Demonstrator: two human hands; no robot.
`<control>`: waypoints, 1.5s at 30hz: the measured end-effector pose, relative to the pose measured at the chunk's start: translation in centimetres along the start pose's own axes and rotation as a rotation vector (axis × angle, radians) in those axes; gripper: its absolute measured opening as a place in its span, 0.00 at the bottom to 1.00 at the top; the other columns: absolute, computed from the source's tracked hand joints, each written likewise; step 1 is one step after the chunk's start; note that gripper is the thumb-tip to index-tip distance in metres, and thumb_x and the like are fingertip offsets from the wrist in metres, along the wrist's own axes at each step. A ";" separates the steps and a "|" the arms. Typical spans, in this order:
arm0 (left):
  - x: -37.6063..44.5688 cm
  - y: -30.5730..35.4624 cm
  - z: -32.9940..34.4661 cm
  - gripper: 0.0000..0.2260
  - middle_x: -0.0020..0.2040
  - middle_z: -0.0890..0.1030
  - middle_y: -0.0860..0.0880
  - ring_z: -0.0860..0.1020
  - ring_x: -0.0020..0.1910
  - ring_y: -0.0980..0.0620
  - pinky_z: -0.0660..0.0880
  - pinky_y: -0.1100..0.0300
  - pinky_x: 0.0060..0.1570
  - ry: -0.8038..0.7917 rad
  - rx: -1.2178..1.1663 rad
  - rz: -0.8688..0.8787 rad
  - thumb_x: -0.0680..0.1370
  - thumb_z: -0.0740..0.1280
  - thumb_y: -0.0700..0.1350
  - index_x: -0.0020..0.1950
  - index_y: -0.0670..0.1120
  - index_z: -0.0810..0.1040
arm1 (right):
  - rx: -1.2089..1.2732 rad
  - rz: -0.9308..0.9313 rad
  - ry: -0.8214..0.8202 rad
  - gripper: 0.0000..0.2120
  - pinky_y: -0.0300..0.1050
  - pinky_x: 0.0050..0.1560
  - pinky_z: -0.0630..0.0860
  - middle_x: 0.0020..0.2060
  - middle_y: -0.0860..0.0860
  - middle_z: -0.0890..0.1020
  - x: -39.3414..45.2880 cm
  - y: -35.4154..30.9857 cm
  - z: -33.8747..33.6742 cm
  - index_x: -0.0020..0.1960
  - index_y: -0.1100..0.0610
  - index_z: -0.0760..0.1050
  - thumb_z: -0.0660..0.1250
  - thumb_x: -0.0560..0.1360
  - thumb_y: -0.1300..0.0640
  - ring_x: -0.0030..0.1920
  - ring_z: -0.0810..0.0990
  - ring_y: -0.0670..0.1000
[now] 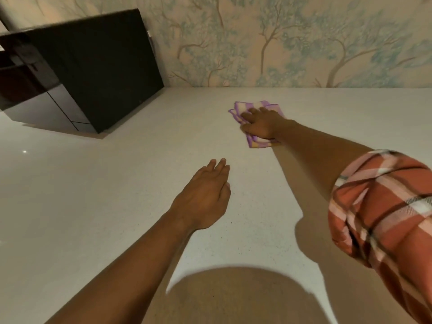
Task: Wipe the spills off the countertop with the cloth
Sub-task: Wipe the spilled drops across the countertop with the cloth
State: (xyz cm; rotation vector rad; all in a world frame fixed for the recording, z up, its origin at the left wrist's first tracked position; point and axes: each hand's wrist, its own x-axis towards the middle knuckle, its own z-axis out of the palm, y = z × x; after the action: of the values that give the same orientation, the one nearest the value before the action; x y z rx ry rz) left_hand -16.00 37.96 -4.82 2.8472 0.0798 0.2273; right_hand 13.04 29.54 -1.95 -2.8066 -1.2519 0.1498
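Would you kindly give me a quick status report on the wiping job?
Right hand flat on the purple checked cloth, pressing it to the countertop. Left hand empty, fingers extended. Black appliance far left, not in the way.

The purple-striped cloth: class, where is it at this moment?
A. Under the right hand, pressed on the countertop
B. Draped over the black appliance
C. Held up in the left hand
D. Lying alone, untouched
A: the right hand lies flat on the cloth on the countertop; the left hand is empty.
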 end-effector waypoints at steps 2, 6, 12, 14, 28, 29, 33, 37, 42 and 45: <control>0.0 0.0 0.0 0.23 0.80 0.53 0.49 0.49 0.78 0.54 0.43 0.63 0.74 0.004 -0.004 0.001 0.83 0.49 0.49 0.78 0.46 0.55 | -0.015 -0.069 0.002 0.31 0.60 0.77 0.55 0.80 0.56 0.56 -0.6 -1.8 0.4 0.79 0.49 0.55 0.51 0.79 0.39 0.78 0.55 0.63; 0.1 0.2 -0.1 0.23 0.79 0.55 0.48 0.51 0.79 0.52 0.46 0.60 0.76 0.018 -0.010 -0.015 0.83 0.49 0.48 0.78 0.45 0.56 | -0.040 -0.173 -0.016 0.29 0.58 0.77 0.54 0.80 0.56 0.55 -3.9 -5.8 0.6 0.79 0.48 0.55 0.51 0.81 0.41 0.79 0.54 0.62; 0.3 0.3 -0.3 0.23 0.78 0.60 0.43 0.56 0.78 0.47 0.51 0.53 0.77 0.029 -0.002 -0.002 0.82 0.51 0.45 0.77 0.41 0.57 | -0.144 -0.254 0.115 0.25 0.61 0.72 0.64 0.77 0.61 0.63 -13.4 -8.4 1.8 0.78 0.57 0.59 0.49 0.84 0.49 0.75 0.63 0.65; 0.3 0.2 -0.3 0.23 0.78 0.61 0.43 0.57 0.78 0.46 0.52 0.52 0.77 0.031 0.007 0.009 0.82 0.51 0.45 0.77 0.41 0.58 | -0.103 -0.216 0.117 0.26 0.61 0.73 0.63 0.77 0.61 0.62 -16.8 -8.1 2.4 0.78 0.57 0.59 0.47 0.83 0.48 0.75 0.62 0.65; 0.1 0.0 0.0 0.22 0.79 0.57 0.44 0.53 0.78 0.47 0.46 0.58 0.75 0.005 -0.050 -0.027 0.83 0.52 0.45 0.76 0.40 0.58 | -0.067 0.375 0.105 0.32 0.69 0.75 0.56 0.79 0.59 0.60 -30.0 4.9 1.6 0.78 0.54 0.58 0.39 0.79 0.41 0.78 0.58 0.64; 0.2 0.0 -0.1 0.22 0.79 0.57 0.44 0.53 0.78 0.47 0.46 0.57 0.75 0.006 -0.048 -0.027 0.83 0.52 0.45 0.76 0.40 0.58 | 0.012 0.433 0.136 0.31 0.66 0.76 0.52 0.80 0.56 0.57 -30.3 4.7 2.1 0.79 0.49 0.55 0.41 0.80 0.39 0.79 0.55 0.61; 0.3 0.2 -0.1 0.23 0.79 0.56 0.42 0.53 0.78 0.45 0.47 0.55 0.76 -0.015 -0.030 -0.023 0.82 0.51 0.45 0.77 0.39 0.57 | 0.027 0.381 0.170 0.29 0.64 0.77 0.49 0.80 0.52 0.56 -31.4 -0.2 3.4 0.79 0.44 0.52 0.43 0.80 0.37 0.80 0.53 0.58; 0.4 0.4 -0.3 0.23 0.78 0.57 0.41 0.54 0.78 0.43 0.49 0.53 0.76 -0.020 -0.029 -0.030 0.82 0.52 0.44 0.76 0.38 0.58 | -0.036 0.283 0.070 0.29 0.61 0.77 0.54 0.81 0.55 0.54 -30.5 -7.2 3.6 0.79 0.51 0.51 0.45 0.81 0.43 0.80 0.52 0.61; 0.2 0.5 -0.6 0.22 0.76 0.62 0.37 0.59 0.76 0.38 0.55 0.49 0.75 -0.008 0.013 -0.007 0.81 0.53 0.42 0.74 0.36 0.62 | 0.039 0.178 0.081 0.28 0.61 0.78 0.49 0.81 0.54 0.53 -33.1 -15.3 4.2 0.80 0.49 0.51 0.44 0.82 0.43 0.80 0.49 0.60; 0.1 0.4 -0.6 0.22 0.76 0.62 0.37 0.58 0.76 0.37 0.55 0.48 0.75 -0.011 0.010 0.009 0.82 0.53 0.43 0.74 0.36 0.62 | 0.085 0.171 0.090 0.28 0.59 0.79 0.48 0.81 0.50 0.53 -37.9 -17.5 4.7 0.80 0.45 0.50 0.40 0.81 0.40 0.81 0.47 0.56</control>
State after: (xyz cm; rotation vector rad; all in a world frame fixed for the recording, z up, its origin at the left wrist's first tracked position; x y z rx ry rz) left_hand -16.00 37.77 -4.09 2.8588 0.0655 0.2136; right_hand -25.61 13.11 -2.54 -2.8092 -0.9635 0.0817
